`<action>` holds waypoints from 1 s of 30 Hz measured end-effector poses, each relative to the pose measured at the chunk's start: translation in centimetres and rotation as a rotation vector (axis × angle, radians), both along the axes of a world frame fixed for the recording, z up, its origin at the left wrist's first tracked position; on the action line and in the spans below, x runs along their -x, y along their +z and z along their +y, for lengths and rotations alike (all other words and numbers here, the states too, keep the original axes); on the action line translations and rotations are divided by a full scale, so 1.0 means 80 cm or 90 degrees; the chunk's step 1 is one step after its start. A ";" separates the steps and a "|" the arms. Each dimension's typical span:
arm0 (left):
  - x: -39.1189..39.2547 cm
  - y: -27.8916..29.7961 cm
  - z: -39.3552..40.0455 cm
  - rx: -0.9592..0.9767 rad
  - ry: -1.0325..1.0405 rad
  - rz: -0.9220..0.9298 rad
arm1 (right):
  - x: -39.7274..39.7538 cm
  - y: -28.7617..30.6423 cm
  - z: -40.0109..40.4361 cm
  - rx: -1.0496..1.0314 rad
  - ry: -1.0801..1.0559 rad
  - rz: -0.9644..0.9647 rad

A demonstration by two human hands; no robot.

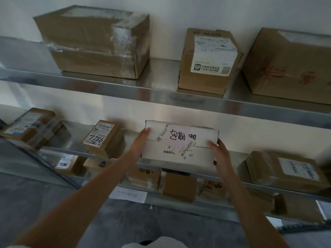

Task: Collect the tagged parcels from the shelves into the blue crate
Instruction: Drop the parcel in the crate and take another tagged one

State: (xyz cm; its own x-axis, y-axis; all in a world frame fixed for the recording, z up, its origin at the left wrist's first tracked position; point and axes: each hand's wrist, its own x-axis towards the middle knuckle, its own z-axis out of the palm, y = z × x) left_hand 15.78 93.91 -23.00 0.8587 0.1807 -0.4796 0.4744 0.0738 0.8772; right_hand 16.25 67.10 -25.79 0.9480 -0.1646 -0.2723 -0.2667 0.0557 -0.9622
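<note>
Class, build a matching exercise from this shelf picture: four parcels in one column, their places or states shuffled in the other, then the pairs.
1. white parcel
2. parcel marked 7786
3. plastic-wrapped carton
4. box with white label

A. top shelf, left
B. held by left hand and right hand
C. top shelf, middle
D. middle shelf, left of the hands

Pairs: 1-B, 2-D, 3-A, 4-C

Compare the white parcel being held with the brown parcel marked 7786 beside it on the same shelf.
The white parcel is white card with a pink handwritten tag; the 7786 parcel is brown card with a printed label and black marker digits. The white parcel is larger. The left hand and right hand grip the white parcel's ends at the shelf's front edge; the 7786 parcel is untouched. Both are on the middle shelf.
</note>
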 end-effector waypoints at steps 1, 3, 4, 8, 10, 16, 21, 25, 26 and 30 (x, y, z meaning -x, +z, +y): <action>0.001 0.000 0.001 -0.008 -0.007 -0.004 | 0.001 0.000 0.000 0.006 -0.005 0.000; 0.004 -0.003 0.004 -0.021 -0.017 -0.006 | 0.005 -0.001 0.000 0.015 -0.013 0.002; 0.005 -0.002 0.006 -0.035 -0.024 -0.004 | 0.007 -0.001 0.000 0.017 -0.015 0.000; 0.019 0.016 -0.001 -0.048 -0.028 -0.022 | 0.011 -0.001 0.008 0.041 -0.041 -0.026; 0.024 0.018 -0.003 -0.075 -0.031 -0.033 | 0.014 -0.001 0.016 0.075 -0.047 -0.040; 0.007 -0.041 0.009 -0.099 -0.008 -0.039 | 0.027 -0.005 0.028 0.102 -0.114 -0.057; 0.025 0.003 -0.016 -0.052 0.015 -0.098 | 0.044 -0.005 0.021 0.043 -0.159 -0.065; 0.024 -0.003 -0.035 -0.053 -0.025 -0.143 | 0.058 -0.005 0.010 0.031 -0.190 -0.057; 0.023 -0.006 -0.039 -0.049 -0.036 -0.144 | 0.063 -0.007 0.006 0.023 -0.204 -0.055; 0.022 -0.015 -0.060 -0.041 -0.087 -0.139 | 0.089 -0.015 -0.010 0.026 -0.251 -0.051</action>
State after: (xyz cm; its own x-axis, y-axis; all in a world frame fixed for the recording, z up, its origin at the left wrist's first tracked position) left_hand 14.03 89.13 -24.17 0.9591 0.0797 -0.2718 0.2753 -0.0368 0.9607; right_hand 9.11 66.27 -27.01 0.8278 -0.5294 -0.1854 -0.1557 0.1007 -0.9827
